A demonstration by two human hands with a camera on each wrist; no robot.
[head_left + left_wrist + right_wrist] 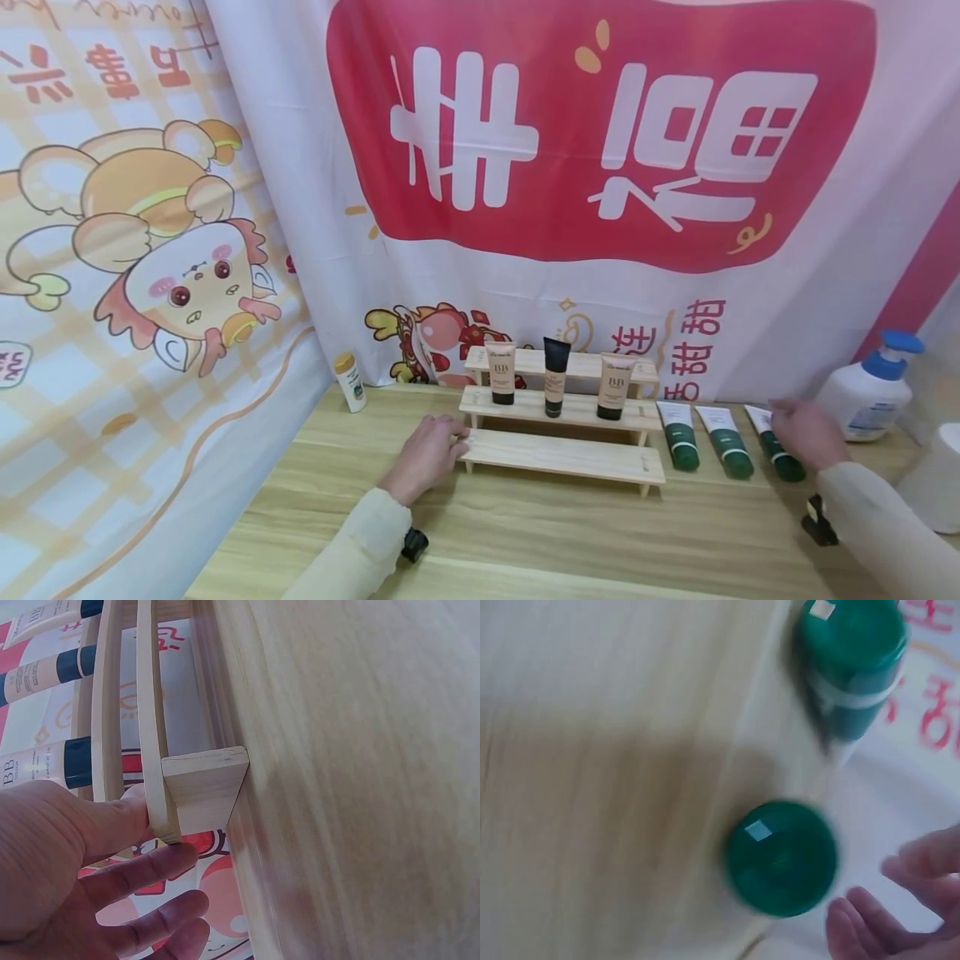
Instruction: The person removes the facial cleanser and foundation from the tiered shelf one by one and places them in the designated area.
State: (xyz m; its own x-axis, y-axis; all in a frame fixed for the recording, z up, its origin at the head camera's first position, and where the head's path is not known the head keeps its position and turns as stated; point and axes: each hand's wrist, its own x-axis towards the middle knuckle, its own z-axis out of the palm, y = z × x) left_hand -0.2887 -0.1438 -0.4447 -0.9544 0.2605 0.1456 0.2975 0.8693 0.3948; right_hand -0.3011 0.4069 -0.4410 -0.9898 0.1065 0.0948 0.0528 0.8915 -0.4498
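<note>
A three-tier wooden display stand (562, 450) stands on the table. My left hand (427, 454) is at the left end of its lowest board (154, 727), with thumb and index finger (142, 874) on either side of the board's end. Three BB cream tubes, a left one (502, 375), a darker-capped middle one (555, 379) and a right one (615, 387), stand cap down on the middle tier. My right hand (810, 433) is over the upper end of the rightmost green-and-white tube (783, 458). In the right wrist view its fingers (870, 922) are parted, beside the green cap (781, 859).
Two more green-and-white tubes, one by the stand (681, 442) and one in the middle (727, 446), lie to its right. A blue-topped pump bottle (870, 392) stands at the far right. A small yellow-capped bottle (349, 383) is at the back left. Printed cloth (300, 208) hangs behind the table.
</note>
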